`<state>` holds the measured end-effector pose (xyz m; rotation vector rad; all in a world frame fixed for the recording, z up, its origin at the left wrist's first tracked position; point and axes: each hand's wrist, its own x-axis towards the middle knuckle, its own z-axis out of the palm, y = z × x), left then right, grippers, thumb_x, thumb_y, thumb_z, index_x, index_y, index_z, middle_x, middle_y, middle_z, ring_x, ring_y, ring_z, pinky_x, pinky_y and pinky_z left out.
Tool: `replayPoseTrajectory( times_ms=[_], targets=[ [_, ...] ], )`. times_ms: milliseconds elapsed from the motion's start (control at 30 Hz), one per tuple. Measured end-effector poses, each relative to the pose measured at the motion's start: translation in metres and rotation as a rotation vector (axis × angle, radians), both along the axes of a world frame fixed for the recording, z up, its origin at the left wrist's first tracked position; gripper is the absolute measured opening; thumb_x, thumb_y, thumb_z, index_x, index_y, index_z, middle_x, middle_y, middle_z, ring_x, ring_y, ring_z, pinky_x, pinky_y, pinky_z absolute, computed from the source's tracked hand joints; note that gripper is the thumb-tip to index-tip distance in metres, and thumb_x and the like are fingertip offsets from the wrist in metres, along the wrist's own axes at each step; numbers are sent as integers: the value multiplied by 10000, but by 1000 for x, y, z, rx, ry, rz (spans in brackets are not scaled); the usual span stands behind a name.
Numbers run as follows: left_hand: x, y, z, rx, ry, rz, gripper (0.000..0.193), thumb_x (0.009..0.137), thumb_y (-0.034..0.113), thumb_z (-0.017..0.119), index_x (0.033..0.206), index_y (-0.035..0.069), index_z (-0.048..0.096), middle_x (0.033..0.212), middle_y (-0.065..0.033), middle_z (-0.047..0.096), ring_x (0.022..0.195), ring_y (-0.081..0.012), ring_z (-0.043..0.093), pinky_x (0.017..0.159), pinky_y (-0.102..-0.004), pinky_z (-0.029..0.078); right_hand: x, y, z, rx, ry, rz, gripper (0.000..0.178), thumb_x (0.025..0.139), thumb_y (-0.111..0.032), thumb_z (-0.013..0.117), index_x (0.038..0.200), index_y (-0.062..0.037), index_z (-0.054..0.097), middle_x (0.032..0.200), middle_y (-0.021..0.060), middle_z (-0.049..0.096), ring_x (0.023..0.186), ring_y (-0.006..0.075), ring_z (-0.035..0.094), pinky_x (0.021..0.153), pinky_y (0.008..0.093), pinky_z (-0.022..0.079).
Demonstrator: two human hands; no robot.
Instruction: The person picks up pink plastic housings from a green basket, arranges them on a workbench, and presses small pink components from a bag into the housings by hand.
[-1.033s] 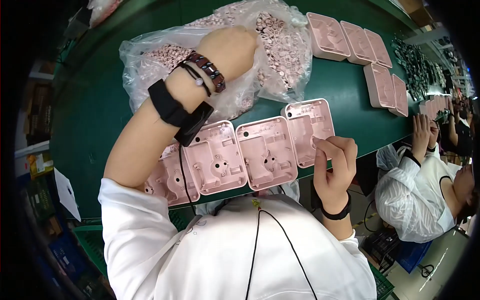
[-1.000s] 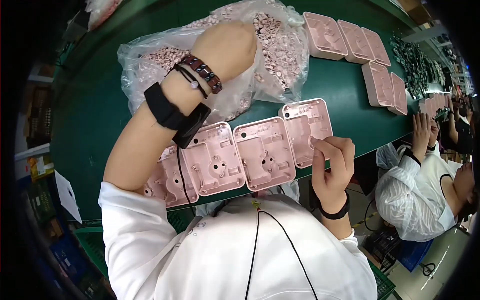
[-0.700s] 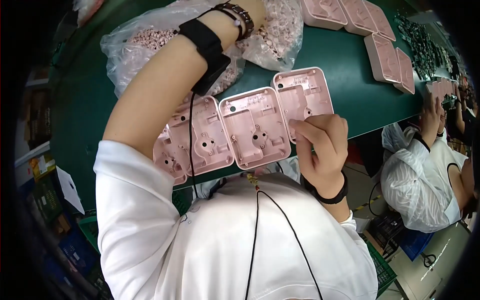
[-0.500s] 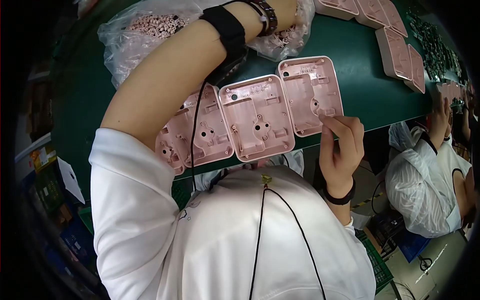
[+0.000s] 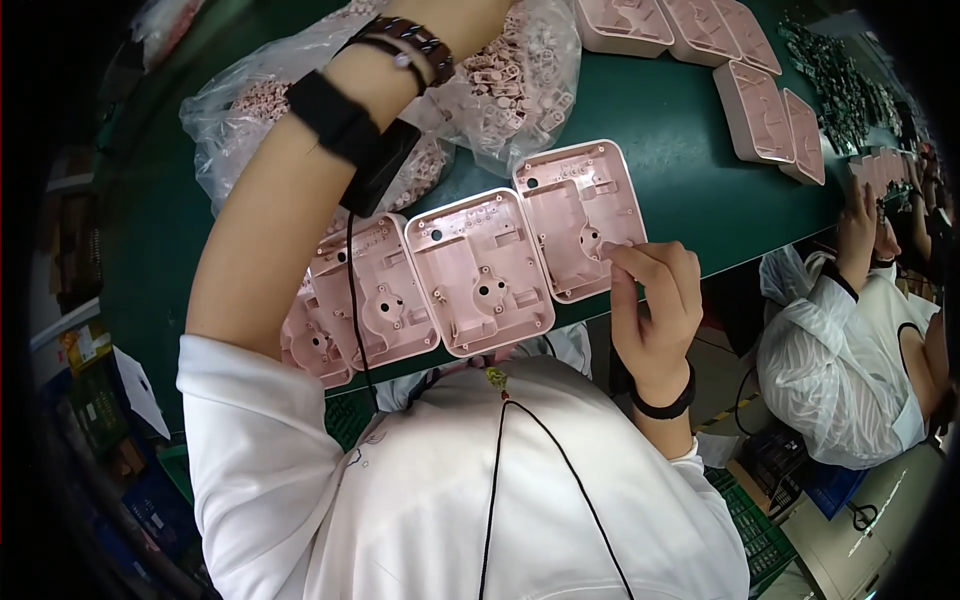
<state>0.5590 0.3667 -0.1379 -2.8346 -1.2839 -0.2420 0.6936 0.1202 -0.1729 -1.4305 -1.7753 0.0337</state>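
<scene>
A row of pink plastic housings lies open side up along the near table edge. My right hand [image 5: 660,305] is at the lower right of the rightmost housing [image 5: 570,205]. Its thumb and forefinger are pinched together over that housing's inside; what they hold, if anything, is too small to make out. My left arm stretches across to the far side, and my left hand [image 5: 478,22] runs out of the top of the picture, fingers hidden. It is nearest a clear plastic bag [image 5: 545,85] of small pink parts. The middle housing [image 5: 455,260] sits untouched.
Another clear bag [image 5: 215,125] of pink parts lies at the far left. More pink housings [image 5: 755,115] stand at the far right, beside a heap of dark green pieces [image 5: 835,85]. At the right edge, a co-worker's hand [image 5: 855,225] and pale sleeve show.
The view has shifted, so the housings appear lower and further left. My left hand still reaches over the far bags, and my right hand keeps its pinch at the rightmost housing.
</scene>
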Motion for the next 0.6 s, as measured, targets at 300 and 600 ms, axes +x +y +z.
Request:
replayPoseTrajectory(
  times_ms=[300,600],
  targets=[
    [-34,-124,16,-1841,-1590,93,285,927,333,450,920,51,489,610,48,367,514,-60,417,441,-192,341,-40,57,42,49,203,190,258,704,13,650,955,-12,597,913,113,536,675,181,515,603,258,424],
    [-58,-167,-6,-1801,-1928,610,244,917,329,474,861,95,514,673,23,469,567,-68,468,449,-207,368,-68,51,20,54,115,484,248,700,-14,672,941,-13,613,928,117,523,728,192,547,592,288,455]
  ],
)
